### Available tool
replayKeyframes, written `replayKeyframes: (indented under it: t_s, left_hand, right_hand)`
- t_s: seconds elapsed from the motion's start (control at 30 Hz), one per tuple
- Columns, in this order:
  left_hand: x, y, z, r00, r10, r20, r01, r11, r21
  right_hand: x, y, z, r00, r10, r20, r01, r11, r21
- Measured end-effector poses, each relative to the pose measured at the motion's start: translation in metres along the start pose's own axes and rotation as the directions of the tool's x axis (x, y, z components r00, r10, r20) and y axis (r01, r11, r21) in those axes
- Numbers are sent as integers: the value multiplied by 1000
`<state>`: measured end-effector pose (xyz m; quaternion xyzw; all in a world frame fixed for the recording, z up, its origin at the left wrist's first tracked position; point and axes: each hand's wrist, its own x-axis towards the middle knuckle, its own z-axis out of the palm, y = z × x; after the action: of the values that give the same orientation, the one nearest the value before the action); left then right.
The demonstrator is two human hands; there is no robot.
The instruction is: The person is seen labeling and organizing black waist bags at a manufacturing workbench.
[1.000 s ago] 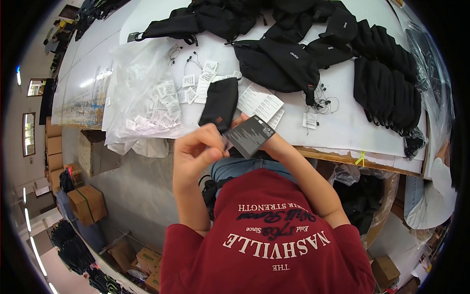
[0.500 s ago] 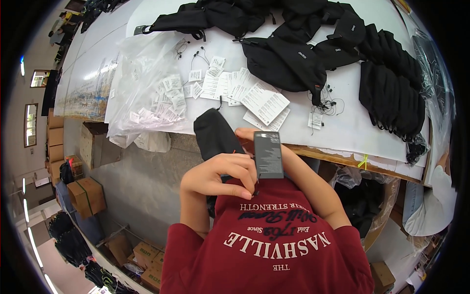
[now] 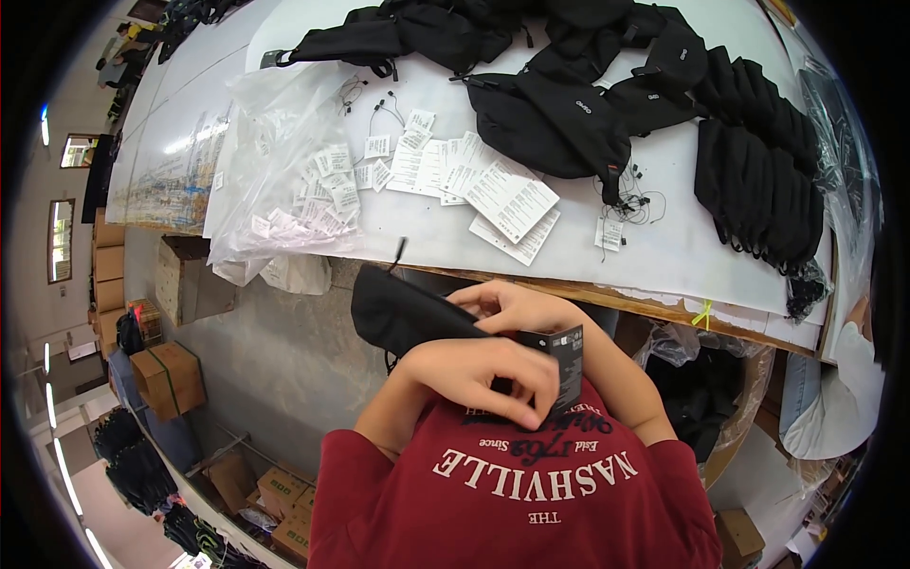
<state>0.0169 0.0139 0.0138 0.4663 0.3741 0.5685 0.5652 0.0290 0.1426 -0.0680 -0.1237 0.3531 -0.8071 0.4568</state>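
Pouch (image 3: 403,313) gripped in right hand (image 3: 519,305); black card (image 3: 570,365) alongside, attachment unclear. Left hand (image 3: 493,375) curled, blurred, can't tell if holding. White labels (image 3: 512,197) loose on table (image 3: 664,258).

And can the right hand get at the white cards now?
Probably yes: nothing visible stands between the right hand and the cards, though it seems to hold the pouch.

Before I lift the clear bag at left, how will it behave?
The bag is probably floppy and light: it looks thin and wrinkled. Loose labels in or on it may spill. It might slip down, as part overhangs the table.
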Motion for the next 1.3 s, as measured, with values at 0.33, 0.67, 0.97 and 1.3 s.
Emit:
replayKeyframes:
  t_s: [0.33,0.67,0.97,1.3]
  left_hand:
    - [-43,30,-14,614,478,-628,650,145,746]
    - [-35,25,-31,699,525,-486,556,29,831]
    - [-27,20,-27,772,237,-590,614,-40,788]
    - [-22,0,-22,764,55,-642,645,-86,760]
  right_hand:
    - [-51,-91,44,733,-570,-371,-175,368,-913]
    - [-53,-90,52,603,-744,-288,-256,162,-953]
    - [-51,-86,46,583,-759,-290,-289,140,-947]
    - [-47,-73,37,616,-718,-325,-264,201,-943]
